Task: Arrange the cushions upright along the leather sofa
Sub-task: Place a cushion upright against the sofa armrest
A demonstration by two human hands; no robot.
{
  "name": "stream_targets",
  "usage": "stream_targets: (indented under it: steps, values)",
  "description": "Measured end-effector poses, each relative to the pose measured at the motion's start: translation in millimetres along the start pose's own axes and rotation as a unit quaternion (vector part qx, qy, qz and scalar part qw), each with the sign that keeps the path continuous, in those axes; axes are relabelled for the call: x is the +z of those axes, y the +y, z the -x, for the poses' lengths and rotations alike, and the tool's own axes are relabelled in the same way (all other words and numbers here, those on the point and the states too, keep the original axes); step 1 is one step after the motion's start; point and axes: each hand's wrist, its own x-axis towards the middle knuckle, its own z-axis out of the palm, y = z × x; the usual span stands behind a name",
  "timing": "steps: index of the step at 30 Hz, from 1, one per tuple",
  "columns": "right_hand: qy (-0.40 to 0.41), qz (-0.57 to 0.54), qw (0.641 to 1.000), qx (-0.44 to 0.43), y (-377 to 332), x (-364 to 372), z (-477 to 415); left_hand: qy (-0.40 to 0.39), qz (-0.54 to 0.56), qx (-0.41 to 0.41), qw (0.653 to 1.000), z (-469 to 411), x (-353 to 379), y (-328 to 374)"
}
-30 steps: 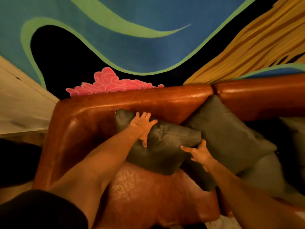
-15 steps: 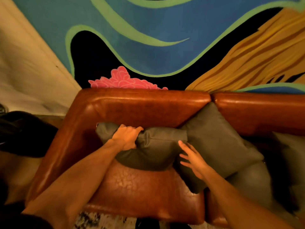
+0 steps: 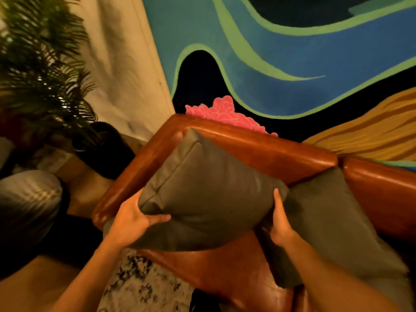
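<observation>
Held cushion: a dark grey cushion is up off the seat, tilted, its top corner near the sofa's left back corner.
Change: half a second ago it lay slumped low against the backrest with one hand pressing its top; now both hands have raised it clear and turned its face toward the camera.
Left hand: the left hand cups the cushion's lower left corner, fingers curled under and the thumb laid across the front, closed on the cushion.
Right hand: the right hand clasps the cushion's right edge, thumb pointing up along the side, the other fingers hidden behind it.
Second cushion: another grey cushion leans against the backrest just beside the held one, touching it at the right hand.
Sofa: the brown leather sofa shows a bare seat patch at its left end, below the held cushion.
Meaning for the task: the lift probably frees the cushion to be reset upright in the left corner; it is not yet placed.
Next move: likely lowering its bottom edge to the seat and resting its back on the backrest.
</observation>
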Motion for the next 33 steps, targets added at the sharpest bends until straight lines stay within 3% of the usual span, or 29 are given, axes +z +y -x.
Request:
stream_targets:
  steps: [4, 8, 14, 20, 24, 27, 29, 33]
  values:
    - [-0.074, -0.022, 0.996, -0.035, -43.2, 35.2, -17.0, 0.027, 0.108, -0.029, 0.993, 16.4, -8.3, -27.0]
    - [-0.075, 0.035, 0.996, -0.041, -69.7, 77.1, -40.2, -0.049, 0.192, -0.102, 0.975, 12.5, -10.0, -58.8]
    - [-0.062, 0.081, 0.995, -0.017, -62.4, 135.7, -83.7, -0.077, 0.344, -0.32, 0.879, 6.9, 8.0, -117.3]
    - [-0.067, 0.176, 0.981, 0.048, -47.9, 170.1, -133.4, -0.025, 0.366, -0.402, 0.839, -15.0, 28.9, -178.6]
    - [-0.064, 0.24, 0.967, 0.049, -38.7, 180.7, -164.5, -0.012, 0.351, -0.414, 0.84, -26.9, 46.5, -197.8]
    - [-0.061, 0.28, 0.956, 0.062, -39.4, 188.7, -181.9, 0.001, 0.375, -0.467, 0.801, -32.0, 58.5, -212.4]
    - [-0.055, 0.301, 0.95, 0.066, -43.2, 195.7, -191.7, 0.007, 0.328, -0.457, 0.826, -38.1, 62.3, -220.5]
    - [-0.053, 0.331, 0.941, 0.052, -47.4, 214.2, -217.8, -0.008, 0.363, -0.393, 0.845, -54.4, 69.9, -227.0]
